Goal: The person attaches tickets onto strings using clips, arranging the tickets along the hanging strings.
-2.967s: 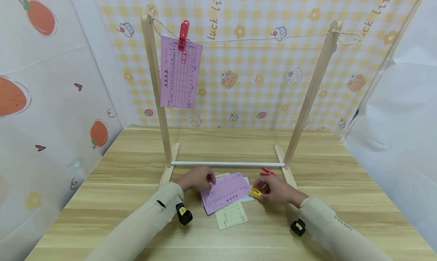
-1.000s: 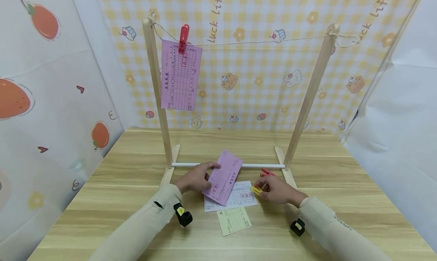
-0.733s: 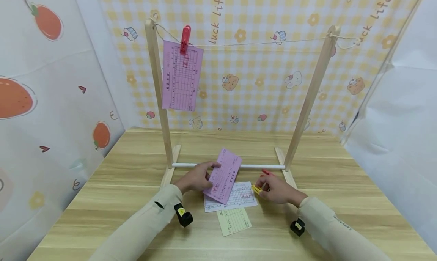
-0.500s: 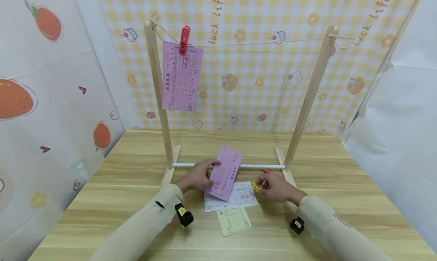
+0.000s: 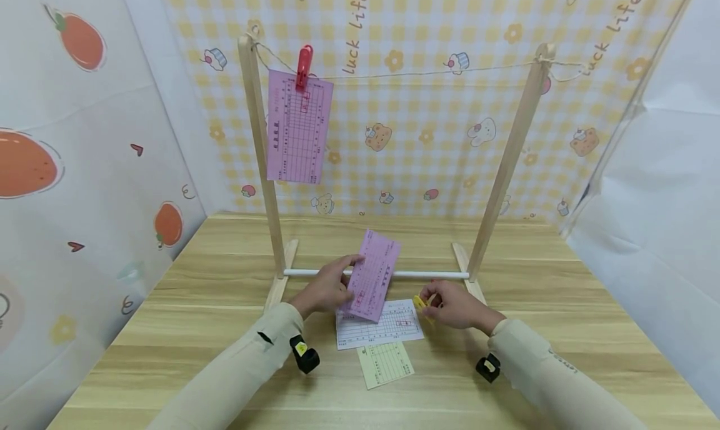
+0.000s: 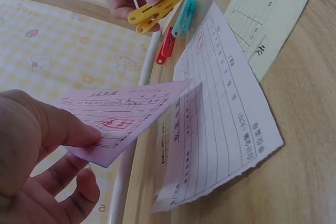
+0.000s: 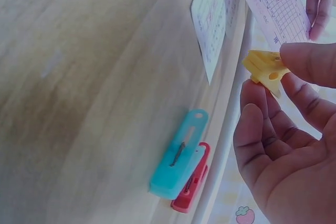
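Observation:
My left hand (image 5: 326,287) pinches a pink printed form slip (image 5: 375,270) by its near left part, thumb on top, raised and tilted off the table. Under it lies a white form slip (image 5: 394,330), its edge curling up in the left wrist view. A pale yellow slip (image 5: 386,365) lies nearer me, partly covered by the white one. My right hand (image 5: 458,306) holds a yellow clothespin (image 7: 265,69) between thumb and fingers, right of the papers. A turquoise clothespin (image 7: 181,153) and a red clothespin (image 7: 193,182) lie beside it on the table.
A wooden rack with a left post (image 5: 260,149), a right post (image 5: 512,161) and a white bottom rod (image 5: 430,274) stands behind the hands. Its string (image 5: 405,74) carries another pink slip (image 5: 297,136), clipped by a red clothespin (image 5: 304,66) near the left post.
My left hand has picked the pink slip off the pile, uncovering the white slip, and lifted it away from me. My right hand keeps the yellow clothespin and has turned it slightly.

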`<state>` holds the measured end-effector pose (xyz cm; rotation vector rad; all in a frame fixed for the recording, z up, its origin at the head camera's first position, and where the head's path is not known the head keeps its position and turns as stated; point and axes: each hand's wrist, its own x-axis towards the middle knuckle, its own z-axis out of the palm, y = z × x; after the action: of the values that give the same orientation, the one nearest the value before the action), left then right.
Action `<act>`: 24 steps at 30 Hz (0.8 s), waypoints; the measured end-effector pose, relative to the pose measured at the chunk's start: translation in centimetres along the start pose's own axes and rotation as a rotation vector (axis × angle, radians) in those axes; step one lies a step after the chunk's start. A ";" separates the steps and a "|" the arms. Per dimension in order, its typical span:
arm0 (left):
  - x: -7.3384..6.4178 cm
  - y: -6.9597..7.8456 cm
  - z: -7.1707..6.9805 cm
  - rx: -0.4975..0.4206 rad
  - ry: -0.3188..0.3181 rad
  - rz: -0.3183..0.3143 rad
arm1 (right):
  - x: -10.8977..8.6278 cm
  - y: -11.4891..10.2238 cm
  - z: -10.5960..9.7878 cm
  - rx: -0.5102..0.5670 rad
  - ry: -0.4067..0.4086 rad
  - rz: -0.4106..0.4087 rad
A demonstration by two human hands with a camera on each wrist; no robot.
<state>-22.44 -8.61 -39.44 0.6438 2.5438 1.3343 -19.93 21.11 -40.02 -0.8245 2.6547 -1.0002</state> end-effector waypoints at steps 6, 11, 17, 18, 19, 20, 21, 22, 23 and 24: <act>0.1 0.3 -0.1 0.036 0.041 0.042 | 0.2 -0.4 -0.4 0.006 0.015 -0.003; 0.2 0.5 -0.3 0.052 0.072 0.046 | 0.5 -0.7 -0.6 0.001 0.019 0.008; 0.3 1.1 -0.5 0.039 0.095 0.050 | 0.8 -1.0 -0.9 -0.008 0.030 -0.023; 0.3 1.2 -0.6 0.037 0.099 0.055 | 0.8 -1.1 -1.0 -0.007 0.032 -0.027; 0.4 1.2 -0.7 0.041 0.103 0.065 | 0.8 -1.2 -1.1 -0.002 0.032 -0.028; 0.4 1.3 -0.7 0.047 0.109 0.076 | 0.8 -1.3 -1.2 0.001 0.034 -0.027; 0.4 1.3 -0.8 0.050 0.114 0.086 | 0.8 -1.5 -1.3 0.004 0.035 -0.024; 0.4 1.4 -0.9 0.055 0.115 0.094 | 0.9 -1.6 -1.3 0.009 0.036 -0.022; 0.5 1.5 -1.0 0.059 0.120 0.100 | 0.9 -1.8 -1.4 0.011 0.035 -0.021; 0.5 1.5 -1.0 0.061 0.125 0.104 | 0.9 -1.9 -1.5 0.014 0.035 -0.021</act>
<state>-22.80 -8.35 -37.59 0.7352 2.6936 1.3748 -20.42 20.24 -37.66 -0.8420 2.6701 -1.0462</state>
